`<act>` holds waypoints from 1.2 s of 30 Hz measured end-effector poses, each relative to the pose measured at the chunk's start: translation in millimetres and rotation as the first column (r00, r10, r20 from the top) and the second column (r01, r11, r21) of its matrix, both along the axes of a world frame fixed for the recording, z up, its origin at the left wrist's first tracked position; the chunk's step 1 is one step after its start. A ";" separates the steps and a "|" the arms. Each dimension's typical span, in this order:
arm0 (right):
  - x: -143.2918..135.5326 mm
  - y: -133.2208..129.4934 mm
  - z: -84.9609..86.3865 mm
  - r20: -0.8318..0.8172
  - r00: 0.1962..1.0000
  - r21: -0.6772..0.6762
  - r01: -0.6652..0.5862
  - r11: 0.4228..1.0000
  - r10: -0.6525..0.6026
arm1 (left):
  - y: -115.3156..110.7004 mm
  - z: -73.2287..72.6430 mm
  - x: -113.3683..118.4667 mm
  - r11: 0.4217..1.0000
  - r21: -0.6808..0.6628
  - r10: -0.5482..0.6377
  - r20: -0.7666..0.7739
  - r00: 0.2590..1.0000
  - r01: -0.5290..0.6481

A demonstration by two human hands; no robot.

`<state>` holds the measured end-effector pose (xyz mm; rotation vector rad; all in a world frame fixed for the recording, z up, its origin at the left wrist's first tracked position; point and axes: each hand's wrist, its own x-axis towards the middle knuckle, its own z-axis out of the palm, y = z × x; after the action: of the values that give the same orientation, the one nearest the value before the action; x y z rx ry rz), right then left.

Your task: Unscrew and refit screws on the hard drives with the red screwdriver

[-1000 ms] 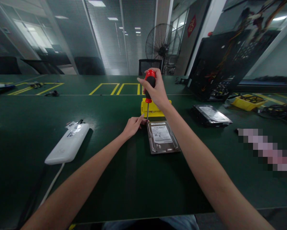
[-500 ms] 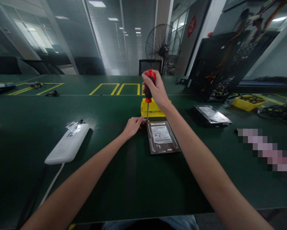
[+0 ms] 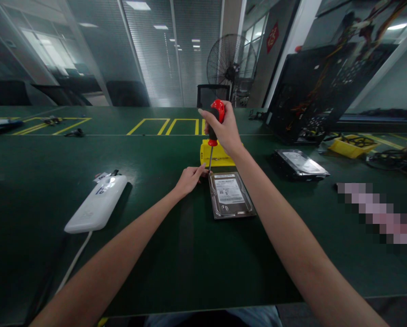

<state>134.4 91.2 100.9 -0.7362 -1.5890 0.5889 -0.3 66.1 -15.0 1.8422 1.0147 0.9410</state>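
gripping screwdriver (image 3: pixel 213 132), tip (image 3: pixel 209 170) unclear, beside hard drive (image 3: pixel 228 193)

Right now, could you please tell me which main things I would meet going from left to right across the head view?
White device with a cable, left hand, silver hard drive, second hard drive, yellow bin.

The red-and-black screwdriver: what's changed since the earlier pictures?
The red-and-black screwdriver leans slightly more rightward; the right hand still holds it, thumb stretched out again. Its tip stays by the far left corner of the flat silver hard drive, the left hand beside it.
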 end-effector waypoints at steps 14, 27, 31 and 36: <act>5.3 5.4 -3.1 -0.042 0.997 -0.001 0.062 0.998 -0.062 | -3.9 5.9 1.3 0.987 0.146 0.086 -0.171 0.982 -0.061; 3.0 4.5 -0.5 0.009 0.997 0.044 0.074 0.996 -0.074 | -4.8 4.5 5.0 0.967 0.212 0.183 -0.180 0.966 -0.143; 2.9 5.3 -1.1 0.008 0.998 0.053 0.057 0.997 -0.058 | -3.1 3.2 4.5 0.974 0.183 0.166 -0.161 0.973 -0.136; 3.2 5.4 -3.0 0.021 0.999 0.040 0.029 0.999 -0.030 | -2.3 3.4 4.2 0.983 0.136 0.139 -0.137 0.981 -0.120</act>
<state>137.7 96.6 97.9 -0.7376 -1.6031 0.5275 3.9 63.8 -11.6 1.9933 1.2004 0.9785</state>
